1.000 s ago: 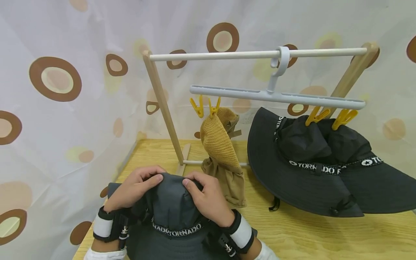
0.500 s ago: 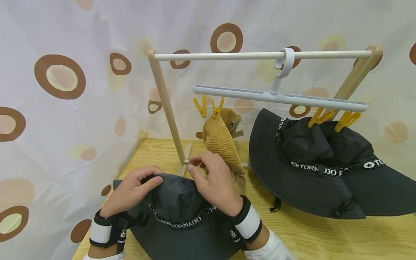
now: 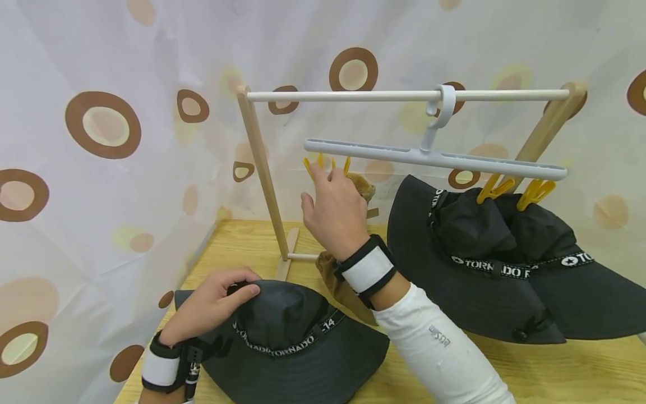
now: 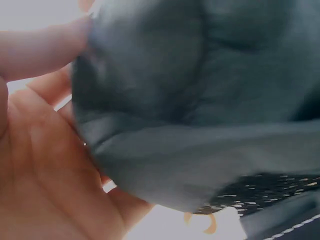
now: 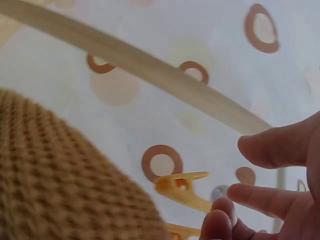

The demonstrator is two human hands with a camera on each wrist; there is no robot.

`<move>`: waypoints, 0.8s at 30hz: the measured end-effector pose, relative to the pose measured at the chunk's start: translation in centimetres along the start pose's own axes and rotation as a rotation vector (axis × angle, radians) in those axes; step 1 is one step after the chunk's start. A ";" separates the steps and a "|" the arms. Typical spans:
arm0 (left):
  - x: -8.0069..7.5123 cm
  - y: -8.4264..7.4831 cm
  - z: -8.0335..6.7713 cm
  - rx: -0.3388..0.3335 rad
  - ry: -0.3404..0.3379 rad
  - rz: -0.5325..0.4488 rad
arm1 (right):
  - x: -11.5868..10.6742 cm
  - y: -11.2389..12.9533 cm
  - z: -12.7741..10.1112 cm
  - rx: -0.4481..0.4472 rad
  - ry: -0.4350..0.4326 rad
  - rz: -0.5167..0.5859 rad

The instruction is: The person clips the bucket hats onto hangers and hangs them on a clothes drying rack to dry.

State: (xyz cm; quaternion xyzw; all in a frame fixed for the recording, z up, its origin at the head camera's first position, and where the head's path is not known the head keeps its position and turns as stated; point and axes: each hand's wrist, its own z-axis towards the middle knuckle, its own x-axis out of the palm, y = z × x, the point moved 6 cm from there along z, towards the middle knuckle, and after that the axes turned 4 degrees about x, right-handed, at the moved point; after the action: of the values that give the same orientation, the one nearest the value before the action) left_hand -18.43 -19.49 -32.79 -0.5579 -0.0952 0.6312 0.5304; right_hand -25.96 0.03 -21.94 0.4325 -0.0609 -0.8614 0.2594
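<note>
A dark grey bucket hat (image 3: 287,342) with a TORNADO band lies on the wooden table at the front. My left hand (image 3: 222,294) pinches the top of its crown (image 4: 200,100). My right hand (image 3: 330,205) is raised in front of the knitted mustard hat (image 3: 360,185), fingers loosely spread, just below the yellow clips (image 3: 309,166) on the left end of the grey hanger bar (image 3: 434,159). In the right wrist view the fingers (image 5: 270,150) sit close to a yellow clip (image 5: 182,187) beside the knit hat (image 5: 65,185), holding nothing.
A wooden rack with a white top rail (image 3: 404,95) carries the grey hanger. Two black TORNADO bucket hats (image 3: 494,258) hang from yellow clips (image 3: 512,189) at its right end. A circle-patterned curtain (image 3: 101,123) closes in the left and back.
My right hand has let go of the grey hat's crown and risen up and back to the yellow clips. The left hand keeps its pinch on the crown.
</note>
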 end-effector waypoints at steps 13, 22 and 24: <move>0.4 -1.1 -0.4 -0.021 -0.078 0.381 | 2.1 -0.6 2.4 -0.014 0.016 -0.172; 0.4 -1.7 -0.8 -0.061 -0.139 0.442 | 2.3 -1.0 2.5 0.011 0.010 -0.185; 0.3 -1.8 -0.8 -0.025 -0.169 0.426 | 2.1 -1.0 2.0 -0.013 -0.028 -0.166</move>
State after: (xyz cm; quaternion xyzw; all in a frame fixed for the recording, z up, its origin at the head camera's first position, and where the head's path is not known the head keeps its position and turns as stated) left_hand -16.74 -18.84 -31.93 -0.5170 -0.0269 0.7723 0.3683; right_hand -28.98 -0.44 -22.55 0.4222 -0.0231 -0.8863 0.1891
